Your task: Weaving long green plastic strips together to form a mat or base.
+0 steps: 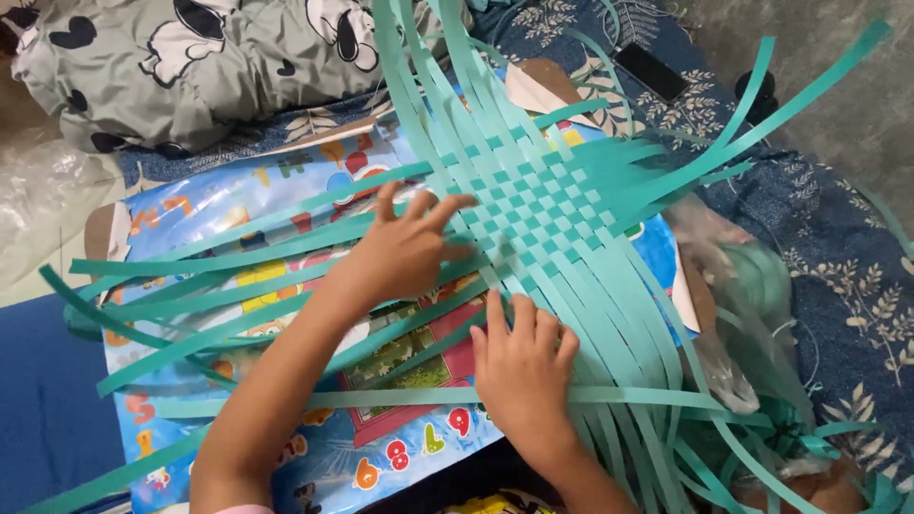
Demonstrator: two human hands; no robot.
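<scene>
My right hand [522, 366] lay flat, fingers loose, on the loose teal plastic strips [609, 324]. My left hand [405, 249] pressed open-fingered on the woven teal strip mat [533, 205], which rested on a colourful cartoon-printed board [286, 247]. Beyond lay a grey cartoon-patterned pillow [190, 57].

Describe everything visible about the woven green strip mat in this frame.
The woven mat is made of flat teal-green strips that look like plastic or paper, interlaced into a tight checkered square at the middle. Loose strip ends fan outward on all sides. It lies flat on a colourful printed sheet. The left hand presses its left edge; the right hand rests on the lower strips.
</scene>
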